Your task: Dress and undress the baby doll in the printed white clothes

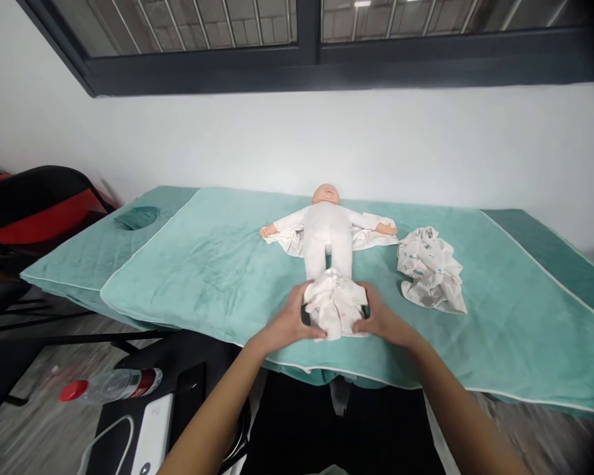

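Note:
A baby doll [328,231] with a white cloth body lies on its back, its head toward the wall. Spread beneath its arms is an open white baby garment [290,240]. Over the doll's lower legs is a bunched white baby garment [334,300], which hides the feet. My left hand [297,318] grips this bunch from the left, thumb in front. From the right, my right hand [375,313] holds its other side in the same way. Another crumpled white baby garment [429,269] with a small print lies to the right of the doll, apart from my hands.
A green cover [202,264] lies over the long table, which has a face hole [137,218] at left. At lower left, a bottle with a red cap [116,385] and a white power bank [153,432] lie on a black seat. Chairs [44,211] stand farther left.

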`<state>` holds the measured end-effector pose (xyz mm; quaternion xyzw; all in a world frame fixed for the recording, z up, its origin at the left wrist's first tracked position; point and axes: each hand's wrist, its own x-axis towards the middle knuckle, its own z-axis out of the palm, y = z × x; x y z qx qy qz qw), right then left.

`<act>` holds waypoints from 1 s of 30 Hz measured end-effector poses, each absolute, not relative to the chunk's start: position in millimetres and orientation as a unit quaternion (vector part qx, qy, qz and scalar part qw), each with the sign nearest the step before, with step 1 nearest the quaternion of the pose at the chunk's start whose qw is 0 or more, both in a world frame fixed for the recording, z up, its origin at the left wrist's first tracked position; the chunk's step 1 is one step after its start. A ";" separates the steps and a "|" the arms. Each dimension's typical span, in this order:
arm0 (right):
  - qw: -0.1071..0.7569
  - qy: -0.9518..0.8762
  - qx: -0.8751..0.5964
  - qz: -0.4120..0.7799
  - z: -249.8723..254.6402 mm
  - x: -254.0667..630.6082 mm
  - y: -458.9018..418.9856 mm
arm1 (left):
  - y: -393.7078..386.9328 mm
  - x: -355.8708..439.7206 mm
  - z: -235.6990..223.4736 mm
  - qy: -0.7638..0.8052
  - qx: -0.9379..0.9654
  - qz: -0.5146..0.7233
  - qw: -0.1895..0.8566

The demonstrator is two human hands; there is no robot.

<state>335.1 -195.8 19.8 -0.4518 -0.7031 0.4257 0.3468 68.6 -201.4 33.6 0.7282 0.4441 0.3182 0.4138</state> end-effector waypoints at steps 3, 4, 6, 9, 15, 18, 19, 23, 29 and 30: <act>0.346 -0.715 -0.483 0.369 17.8 327.9 -211.2 | -216.0 77.2 28.7 0.459 0.749 0.318 0.356; 0.347 -0.715 -0.500 0.345 17.3 323.9 -213.8 | -218.4 81.6 28.3 0.479 0.742 0.326 0.336; 0.333 -0.717 -0.531 0.305 17.8 317.5 -216.6 | -220.5 90.1 30.8 0.513 0.724 0.339 0.313; 0.287 -0.720 -0.571 0.270 21.2 315.6 -220.2 | -222.9 97.5 40.9 0.530 0.706 0.344 0.320; 0.214 -0.705 -0.637 0.226 38.6 328.5 -246.8 | -245.3 93.7 69.8 0.509 0.695 0.298 0.411; 0.200 -0.761 -0.524 0.326 67.4 338.0 -260.6 | -253.0 89.3 94.4 0.444 0.738 0.227 0.456; 0.195 -0.775 -0.464 0.382 80.3 341.9 -262.3 | -252.2 88.3 104.6 0.412 0.761 0.204 0.458; 0.107 -0.774 -0.301 0.547 130.0 361.2 -250.4 | -233.5 86.4 147.6 0.316 0.842 0.111 0.422; 0.021 -0.810 -0.343 0.475 163.8 383.6 -215.1 | -209.2 86.0 195.3 0.240 0.877 -0.001 0.416; 0.026 -0.817 -0.348 0.460 170.1 384.6 -209.6 | -208.1 87.8 201.8 0.245 0.872 0.000 0.424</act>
